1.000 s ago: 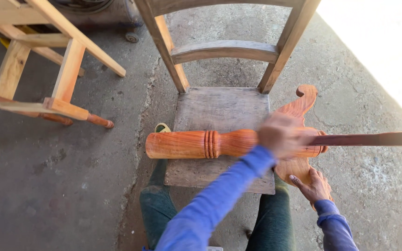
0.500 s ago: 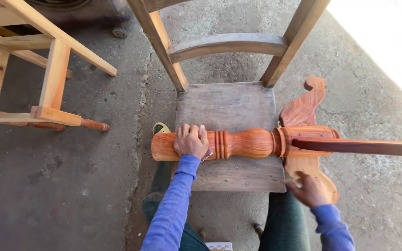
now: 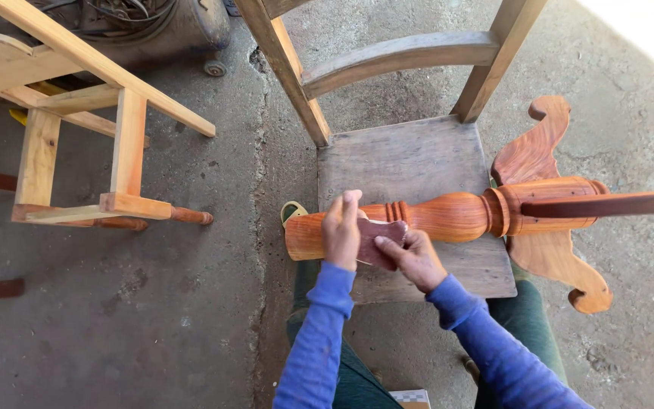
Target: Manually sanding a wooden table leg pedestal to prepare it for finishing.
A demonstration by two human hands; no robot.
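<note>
Your left hand (image 3: 342,231) is lying across the turned wooden post (image 3: 448,218), fingers curled over its top and its grip closed on the wood. Your right hand (image 3: 414,257) is pinching a dark reddish sheet of sandpaper (image 3: 378,238) against the post just beside the left hand, its grip clamped on the sheet. The post is resting sideways on the seat of a worn wooden chair (image 3: 410,155), with its curved legs (image 3: 535,151) sticking out past the seat's right edge. A pale wooden frame (image 3: 77,113) is standing well apart on the concrete floor (image 3: 191,318) to your left.
</note>
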